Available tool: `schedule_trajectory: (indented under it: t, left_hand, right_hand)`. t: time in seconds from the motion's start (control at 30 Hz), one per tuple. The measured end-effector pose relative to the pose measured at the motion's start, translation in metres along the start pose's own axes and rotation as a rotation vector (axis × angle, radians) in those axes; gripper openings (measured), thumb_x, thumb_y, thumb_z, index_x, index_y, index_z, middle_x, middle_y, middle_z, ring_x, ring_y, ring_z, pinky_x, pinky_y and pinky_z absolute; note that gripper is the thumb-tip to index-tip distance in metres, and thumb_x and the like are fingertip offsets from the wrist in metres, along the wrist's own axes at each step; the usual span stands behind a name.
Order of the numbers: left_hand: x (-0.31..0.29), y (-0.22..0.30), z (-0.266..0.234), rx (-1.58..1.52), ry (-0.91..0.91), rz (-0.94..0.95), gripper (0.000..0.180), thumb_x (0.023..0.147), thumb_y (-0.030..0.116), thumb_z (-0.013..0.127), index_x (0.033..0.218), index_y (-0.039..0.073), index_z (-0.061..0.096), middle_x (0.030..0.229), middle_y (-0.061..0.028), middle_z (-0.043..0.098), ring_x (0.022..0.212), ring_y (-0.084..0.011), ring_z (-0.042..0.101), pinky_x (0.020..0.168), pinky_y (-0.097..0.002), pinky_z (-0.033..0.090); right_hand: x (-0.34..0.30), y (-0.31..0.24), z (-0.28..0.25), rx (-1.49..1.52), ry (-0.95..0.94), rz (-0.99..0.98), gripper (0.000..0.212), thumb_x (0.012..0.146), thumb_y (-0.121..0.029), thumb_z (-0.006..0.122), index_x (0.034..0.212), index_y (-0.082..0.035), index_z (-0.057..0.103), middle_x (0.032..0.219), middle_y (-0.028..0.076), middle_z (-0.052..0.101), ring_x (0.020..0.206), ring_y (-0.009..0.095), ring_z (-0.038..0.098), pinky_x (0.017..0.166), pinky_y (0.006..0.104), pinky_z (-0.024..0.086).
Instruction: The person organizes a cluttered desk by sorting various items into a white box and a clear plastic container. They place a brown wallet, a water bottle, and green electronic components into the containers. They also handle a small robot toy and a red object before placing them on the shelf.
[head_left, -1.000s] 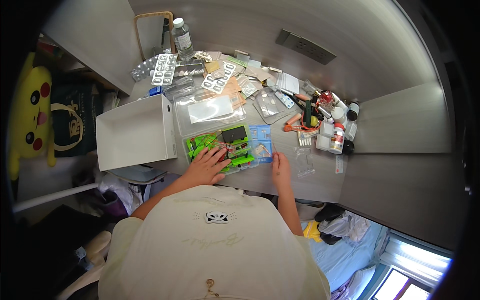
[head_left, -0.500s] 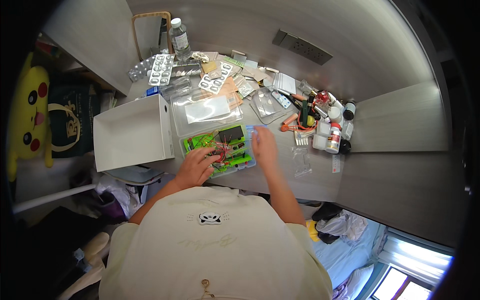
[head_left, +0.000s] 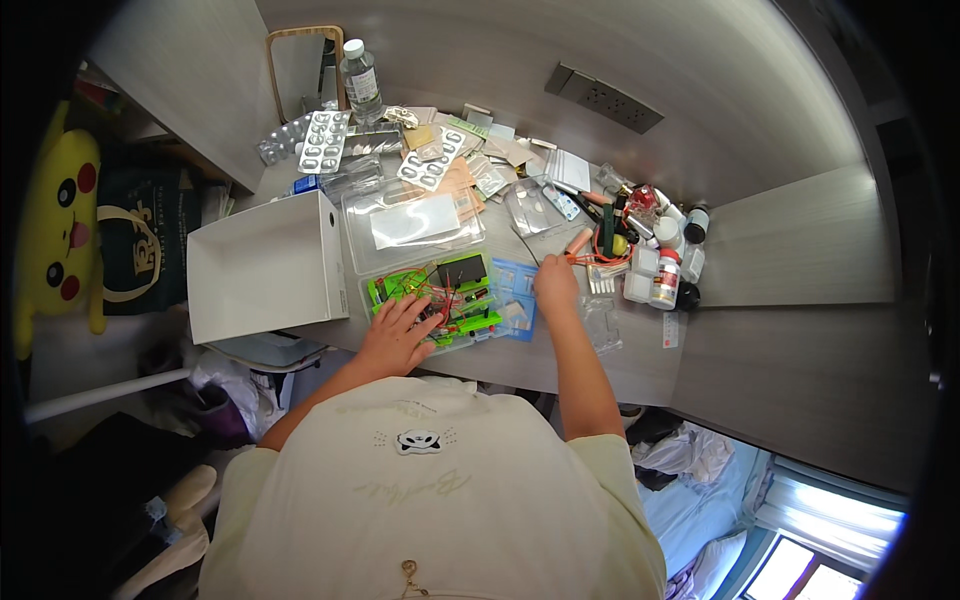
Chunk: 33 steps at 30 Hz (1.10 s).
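Note:
My left hand (head_left: 400, 330) lies with spread fingers over a clear plastic box holding bright green parts (head_left: 470, 325), a dark rectangular piece (head_left: 462, 270) and tangled red wires (head_left: 445, 305). Right of that box is a blue sheet (head_left: 515, 300) with pale pieces on it. My right hand (head_left: 557, 287) is beside the sheet's right edge, fingers curled together. A thin dark strip slants up from its fingertips toward a clear plastic tray (head_left: 540, 210). What the fingers grip is hidden. Behind the box its transparent lid (head_left: 415, 225) lies opened, with a white label.
An open white carton (head_left: 265, 270) stands on the left. Blister packs (head_left: 323, 142), a clear bottle (head_left: 360, 80) and paper packets crowd the back. Orange cable, pens and small bottles (head_left: 665, 280) are heaped at the right. A clear plastic piece (head_left: 602, 325) lies near the front.
My right hand has moved right, away from the box, and its fingers are curled. The blue sheet now shows farther right. The clear tray has shifted slightly. My left hand has stayed over the box.

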<state>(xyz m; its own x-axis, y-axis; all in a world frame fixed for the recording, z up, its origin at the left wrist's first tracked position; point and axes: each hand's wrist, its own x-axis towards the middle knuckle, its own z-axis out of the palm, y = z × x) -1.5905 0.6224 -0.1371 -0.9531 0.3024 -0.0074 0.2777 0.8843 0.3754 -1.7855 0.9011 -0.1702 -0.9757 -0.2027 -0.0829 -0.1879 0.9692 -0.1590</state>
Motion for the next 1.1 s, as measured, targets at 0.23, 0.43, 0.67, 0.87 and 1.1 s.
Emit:
schedule_trajectory:
  t: [0.23,0.43,0.67,0.87,1.1]
  left_hand:
    - [-0.001,0.001,0.0,0.005,0.019,-0.003,0.051,0.091,0.039,0.059,0.139,0.024,0.051,0.15,-0.0093,0.039,0.139,-0.0289,0.034,0.114,-0.0506,0.022]
    - [0.002,0.003,-0.008,-0.016,0.028,0.015,0.049,0.092,0.036,0.058,0.138,0.022,0.051,0.149,-0.0097,0.04,0.138,-0.0294,0.034,0.113,-0.0501,0.024]
    - [0.001,0.001,-0.004,-0.047,0.059,0.023,0.048,0.092,0.035,0.055,0.138,0.02,0.052,0.148,-0.0113,0.041,0.135,-0.0327,0.035,0.11,-0.0512,0.026]
    - [0.003,0.001,-0.004,-0.043,0.061,0.025,0.047,0.092,0.033,0.056,0.137,0.02,0.052,0.147,-0.011,0.042,0.135,-0.0319,0.036,0.111,-0.05,0.026]
    - [0.001,-0.002,-0.007,-0.273,0.172,-0.074,0.048,0.094,0.028,0.054,0.139,0.01,0.049,0.146,-0.016,0.043,0.136,-0.037,0.037,0.113,-0.0506,0.025]
  right_hand:
    - [-0.019,0.01,-0.012,0.06,0.043,0.014,0.014,0.087,-0.013,0.056,0.094,-0.002,0.06,0.104,0.016,0.061,0.093,0.037,0.063,0.077,0.0481,0.053]
    - [-0.028,0.026,-0.015,-0.172,-0.032,-0.143,0.01,0.085,-0.007,0.054,0.088,-0.004,0.063,0.097,0.012,0.063,0.096,0.03,0.063,0.079,0.0426,0.054]
    - [-0.031,0.045,-0.019,-0.141,0.021,-0.311,0.01,0.085,-0.007,0.053,0.088,-0.004,0.063,0.094,0.012,0.063,0.091,0.031,0.064,0.078,0.0415,0.055]
    - [-0.017,0.057,-0.016,-0.015,0.019,-0.121,0.01,0.087,-0.009,0.056,0.091,-0.001,0.06,0.093,0.015,0.065,0.081,0.033,0.065,0.073,0.0423,0.054]
    - [-0.064,-0.019,-0.08,0.595,0.086,-0.12,0.008,0.088,-0.01,0.058,0.09,-0.003,0.059,0.085,0.018,0.064,0.081,0.035,0.064,0.07,0.0433,0.051]
